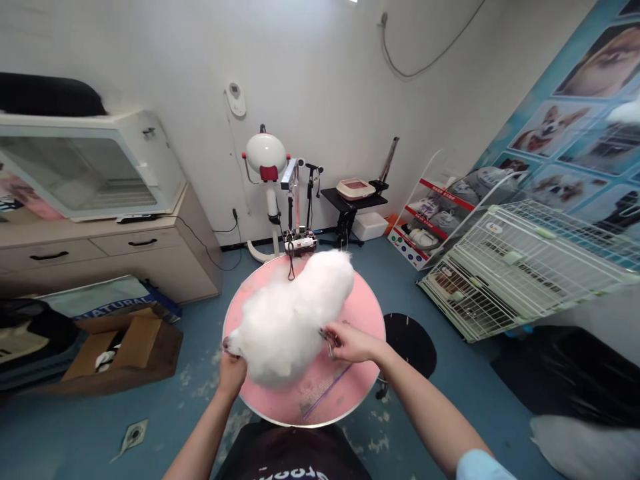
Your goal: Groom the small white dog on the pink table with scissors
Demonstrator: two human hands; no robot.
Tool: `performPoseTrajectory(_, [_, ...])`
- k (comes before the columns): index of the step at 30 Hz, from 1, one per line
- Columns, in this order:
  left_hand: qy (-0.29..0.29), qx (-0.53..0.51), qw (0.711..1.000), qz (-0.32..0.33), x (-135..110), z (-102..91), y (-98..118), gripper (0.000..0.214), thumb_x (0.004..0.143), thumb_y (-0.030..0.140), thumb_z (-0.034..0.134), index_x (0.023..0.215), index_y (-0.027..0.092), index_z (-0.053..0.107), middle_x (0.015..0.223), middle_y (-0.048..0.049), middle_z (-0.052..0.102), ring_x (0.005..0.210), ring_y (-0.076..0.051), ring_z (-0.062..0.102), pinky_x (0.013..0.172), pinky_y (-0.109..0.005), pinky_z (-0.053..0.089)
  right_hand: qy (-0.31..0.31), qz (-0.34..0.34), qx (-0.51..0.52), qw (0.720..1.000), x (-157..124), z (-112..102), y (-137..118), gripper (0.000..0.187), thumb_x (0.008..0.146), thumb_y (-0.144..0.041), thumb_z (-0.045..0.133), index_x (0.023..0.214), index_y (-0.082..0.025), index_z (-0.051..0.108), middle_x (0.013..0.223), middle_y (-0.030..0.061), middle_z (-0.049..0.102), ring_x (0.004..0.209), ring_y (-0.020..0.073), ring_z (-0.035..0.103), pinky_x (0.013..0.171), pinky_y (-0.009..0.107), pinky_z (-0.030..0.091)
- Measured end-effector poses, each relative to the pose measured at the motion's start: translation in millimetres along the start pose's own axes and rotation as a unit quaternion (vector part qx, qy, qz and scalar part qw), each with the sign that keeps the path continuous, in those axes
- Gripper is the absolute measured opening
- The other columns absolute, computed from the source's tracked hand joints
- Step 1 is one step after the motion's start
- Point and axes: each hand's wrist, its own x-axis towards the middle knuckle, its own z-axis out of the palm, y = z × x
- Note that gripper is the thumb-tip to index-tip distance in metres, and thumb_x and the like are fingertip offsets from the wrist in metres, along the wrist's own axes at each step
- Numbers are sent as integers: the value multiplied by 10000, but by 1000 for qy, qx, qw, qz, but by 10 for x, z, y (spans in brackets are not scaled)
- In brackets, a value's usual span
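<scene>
Reaching fwd: L hand under dog, R hand gripping scissors.

Both forearms extended forward, bare. Left hand — back upward, fingers out of sight ahead of the wrist. Right hand — fingers curled closed, pointing left, forearm angled back-right of them.

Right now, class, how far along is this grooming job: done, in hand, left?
Done: the white dog is up on the pink table, loose fur lying by the comb. In hand: the left hand steadies one end; the right hand works scissors at its coat. Left: remaining coat cannot be judged.
</scene>
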Motion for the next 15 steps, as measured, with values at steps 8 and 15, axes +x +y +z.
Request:
performPoseTrajectory(8, [12, 17, 1000, -4, 23, -9, 7, 310, 610, 424, 656, 804, 181, 656, 854, -113, 716, 983, -320, 670, 961, -467, 514, -57, 23, -33, 998, 132, -279, -119, 293, 637, -171, 718, 821, -213, 494, 749, -58, 535, 652, 119, 475, 574, 242, 359])
performPoseTrajectory(15, [16, -1, 999, -45, 28, -17, -18, 370, 547, 443, 712, 785, 163, 669, 825, -110, 727, 851, -295, 673, 849, -434, 551, -79, 44, -47, 995, 265, -429, -159, 335, 660, -222, 740, 925, -202, 535, 793, -42, 587, 685, 132, 517, 579, 238, 369])
